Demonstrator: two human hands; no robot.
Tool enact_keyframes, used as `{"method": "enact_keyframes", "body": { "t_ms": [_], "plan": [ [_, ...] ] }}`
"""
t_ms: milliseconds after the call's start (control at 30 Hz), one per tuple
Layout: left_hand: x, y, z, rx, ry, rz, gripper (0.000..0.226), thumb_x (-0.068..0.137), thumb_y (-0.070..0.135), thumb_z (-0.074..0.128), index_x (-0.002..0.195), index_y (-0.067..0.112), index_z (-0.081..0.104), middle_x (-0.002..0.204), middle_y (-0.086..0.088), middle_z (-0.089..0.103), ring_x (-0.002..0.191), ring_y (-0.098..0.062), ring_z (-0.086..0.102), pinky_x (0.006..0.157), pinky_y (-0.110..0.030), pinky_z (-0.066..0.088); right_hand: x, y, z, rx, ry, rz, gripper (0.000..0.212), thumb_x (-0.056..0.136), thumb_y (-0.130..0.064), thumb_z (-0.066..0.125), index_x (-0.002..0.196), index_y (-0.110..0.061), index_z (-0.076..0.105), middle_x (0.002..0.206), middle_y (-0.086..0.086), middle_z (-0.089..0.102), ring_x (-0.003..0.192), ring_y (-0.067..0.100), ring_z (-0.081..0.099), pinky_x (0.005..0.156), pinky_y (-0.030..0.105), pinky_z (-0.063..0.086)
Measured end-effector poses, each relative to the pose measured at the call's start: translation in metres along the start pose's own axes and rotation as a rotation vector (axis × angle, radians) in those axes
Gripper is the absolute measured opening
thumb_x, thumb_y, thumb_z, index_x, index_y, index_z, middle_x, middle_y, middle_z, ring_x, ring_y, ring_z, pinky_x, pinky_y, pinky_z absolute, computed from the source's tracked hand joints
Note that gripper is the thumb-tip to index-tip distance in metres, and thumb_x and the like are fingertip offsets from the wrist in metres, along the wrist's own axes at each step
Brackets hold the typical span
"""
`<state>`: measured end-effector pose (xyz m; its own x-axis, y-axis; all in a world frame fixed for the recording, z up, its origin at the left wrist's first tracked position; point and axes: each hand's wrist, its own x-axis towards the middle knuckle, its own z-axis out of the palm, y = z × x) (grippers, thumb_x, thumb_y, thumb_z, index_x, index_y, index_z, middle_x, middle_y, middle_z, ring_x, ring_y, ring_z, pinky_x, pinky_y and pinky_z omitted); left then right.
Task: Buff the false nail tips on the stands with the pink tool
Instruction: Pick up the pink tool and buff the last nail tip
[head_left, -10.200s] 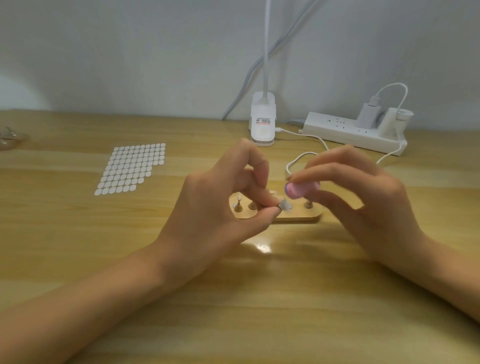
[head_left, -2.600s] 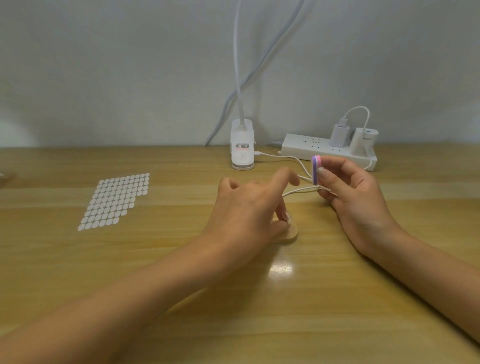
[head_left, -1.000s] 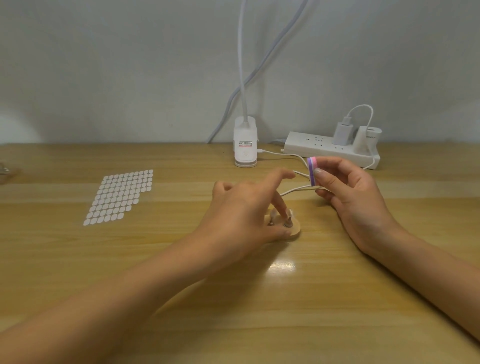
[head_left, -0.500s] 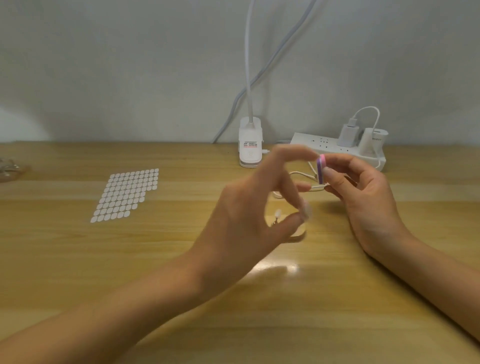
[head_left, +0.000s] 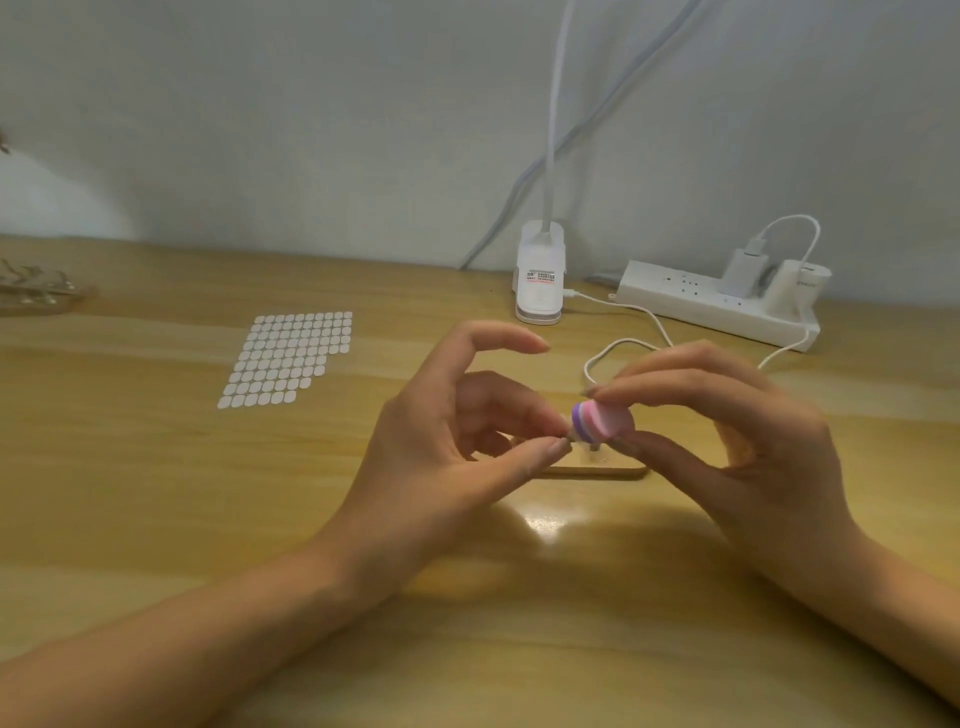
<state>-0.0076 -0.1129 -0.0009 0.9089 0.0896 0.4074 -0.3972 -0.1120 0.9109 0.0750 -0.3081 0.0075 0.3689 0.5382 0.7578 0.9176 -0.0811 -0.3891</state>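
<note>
My right hand holds the pink tool, a small pink and purple layered block, between thumb and fingers. The block's end meets the tips of my left hand, whose thumb and middle finger pinch a small nail stand; the nail tip on it is mostly hidden by the fingers and the block. Just behind and below both hands lies the wooden stand base, largely covered by them.
A sheet of white oval adhesive tabs lies to the left on the wooden table. At the back stand a white clip lamp base and a power strip with chargers. A white cable loops behind my hands.
My left hand lifted from the stand base with a stand pinched in its fingers. My right hand turned the pink tool and brought it against those fingertips.
</note>
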Motion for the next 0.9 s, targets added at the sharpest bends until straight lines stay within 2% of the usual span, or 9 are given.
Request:
{"method": "enact_keyframes", "body": {
  "t_ms": [67, 200, 267, 400, 533, 667, 767, 900],
  "plan": [
    [-0.0002, -0.0020, 0.0000, 0.005, 0.004, -0.015, 0.051, 0.079, 0.010, 0.080, 0.119, 0.030, 0.056, 0.088, -0.005, 0.076, 0.083, -0.023, 0.074, 0.075, -0.037, 0.058, -0.0004, -0.0004, 0.0004, 0.005, -0.021, -0.009, 0.019, 0.089, -0.020, 0.068, 0.108, -0.019, 0.068, 0.102, 0.004, 0.068, 0.096, 0.019, 0.067, 0.080, 0.037, 0.054],
    [-0.0004, -0.0037, -0.0005, 0.030, -0.032, -0.015, 0.052, 0.079, 0.009, 0.082, 0.119, 0.030, 0.057, 0.087, -0.004, 0.076, 0.083, -0.021, 0.074, 0.073, -0.033, 0.058, -0.0013, 0.0006, 0.0005, -0.030, -0.064, -0.061, 0.020, 0.089, -0.017, 0.068, 0.109, -0.018, 0.068, 0.101, 0.005, 0.068, 0.096, 0.014, 0.066, 0.083, 0.028, 0.052],
    [0.0000, -0.0037, 0.0005, 0.053, -0.021, -0.015, 0.053, 0.078, 0.007, 0.082, 0.118, 0.030, 0.058, 0.086, -0.004, 0.077, 0.082, -0.021, 0.074, 0.073, -0.035, 0.057, -0.0005, 0.0018, -0.0007, -0.024, -0.053, -0.037, 0.020, 0.089, -0.017, 0.067, 0.109, -0.016, 0.068, 0.101, 0.004, 0.068, 0.096, 0.013, 0.066, 0.084, 0.028, 0.052],
    [-0.0014, -0.0007, 0.0031, 0.056, 0.023, -0.006, 0.047, 0.075, 0.020, 0.086, 0.111, 0.026, 0.058, 0.079, -0.002, 0.075, 0.073, -0.016, 0.071, 0.063, -0.026, 0.053, -0.0021, -0.0017, 0.0023, -0.011, -0.071, -0.078, 0.020, 0.089, -0.016, 0.067, 0.109, -0.014, 0.069, 0.101, 0.003, 0.067, 0.098, 0.009, 0.066, 0.085, 0.022, 0.051],
    [-0.0017, -0.0008, 0.0020, 0.085, 0.046, -0.006, 0.045, 0.076, 0.006, 0.086, 0.105, 0.023, 0.057, 0.074, -0.001, 0.074, 0.065, -0.016, 0.067, 0.060, -0.033, 0.052, -0.0023, -0.0016, -0.0004, -0.018, -0.063, -0.051, 0.020, 0.089, -0.012, 0.069, 0.109, -0.014, 0.069, 0.101, 0.004, 0.068, 0.096, 0.012, 0.067, 0.082, 0.029, 0.054],
    [-0.0018, 0.0008, 0.0026, 0.107, 0.045, 0.017, 0.043, 0.074, 0.017, 0.085, 0.103, 0.027, 0.055, 0.073, 0.000, 0.073, 0.063, -0.034, 0.061, 0.054, -0.039, 0.046, -0.0044, -0.0048, 0.0034, -0.055, -0.084, -0.117, 0.019, 0.090, -0.014, 0.069, 0.109, -0.015, 0.070, 0.101, 0.002, 0.068, 0.092, 0.015, 0.067, 0.081, 0.026, 0.053],
    [-0.0005, 0.0004, 0.0014, 0.120, 0.041, 0.023, 0.042, 0.075, 0.013, 0.083, 0.102, 0.028, 0.054, 0.074, 0.000, 0.074, 0.061, -0.023, 0.062, 0.053, -0.040, 0.041, -0.0021, -0.0021, 0.0001, -0.040, -0.048, -0.047, 0.021, 0.088, -0.010, 0.069, 0.110, -0.012, 0.069, 0.101, 0.005, 0.069, 0.095, 0.012, 0.067, 0.082, 0.029, 0.054],
    [-0.0011, 0.0010, 0.0026, 0.145, 0.027, 0.053, 0.041, 0.074, 0.025, 0.082, 0.104, 0.028, 0.055, 0.073, 0.001, 0.073, 0.060, -0.028, 0.058, 0.052, -0.038, 0.039, -0.0066, -0.0072, 0.0061, -0.074, -0.096, -0.127, 0.017, 0.091, -0.014, 0.068, 0.108, -0.014, 0.073, 0.101, 0.002, 0.068, 0.089, 0.023, 0.068, 0.078, 0.032, 0.053]
  ]
}}
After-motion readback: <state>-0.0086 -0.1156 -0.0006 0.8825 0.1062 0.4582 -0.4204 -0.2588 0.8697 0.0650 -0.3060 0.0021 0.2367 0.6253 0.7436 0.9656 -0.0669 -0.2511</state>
